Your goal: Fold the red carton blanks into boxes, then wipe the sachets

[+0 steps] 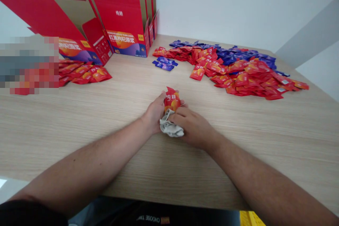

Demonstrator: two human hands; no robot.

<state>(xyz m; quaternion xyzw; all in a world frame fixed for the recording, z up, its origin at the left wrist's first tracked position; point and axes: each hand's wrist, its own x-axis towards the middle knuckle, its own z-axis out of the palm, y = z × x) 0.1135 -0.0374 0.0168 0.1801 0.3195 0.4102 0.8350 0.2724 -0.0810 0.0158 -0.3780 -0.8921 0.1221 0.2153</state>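
Low over the middle of the table, my left hand is closed around a red sachet with orange fruit printed on it and white lettering. My right hand grips a crumpled pale grey cloth, which lies against the sachet's lower end. The cloth and right fingers hide that end of the sachet. Beyond my hands, a few purple sachets lie by themselves on the wooden tabletop.
Red sachets and blue-purple sachets are heaped at the back right. Open red cartons stand at the back left, with a row of red sachets before them. A blurred patch covers the far left. Something yellow shows below the table edge.
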